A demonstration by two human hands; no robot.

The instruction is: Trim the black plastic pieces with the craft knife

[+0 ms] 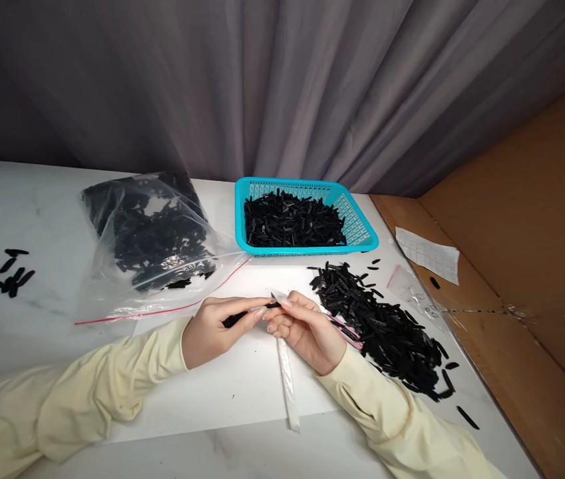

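My left hand (225, 330) is closed, with thumb and fingers pinching a black strip (273, 305) at its tips. More dark strips (233, 319) show within its curled fingers. My right hand (312, 330) meets the left at that strip, its fingers curled around a slim tool with a white wrapped handle (287, 386). The handle slants down below the hand, and a dark thin point in line with it shows above the fingertips. The tool's middle is hidden by the fingers, so its exact kind cannot be made out.
A blue basket (307, 251) of black strips stands at the back. Left of it lies a clear zip bag (107, 286) with more strips. A loose heap (386, 326) spreads right, partly over something pink (355, 340). Several strips (10, 283) lie far left; a printed paper (428, 256) lies on cardboard.
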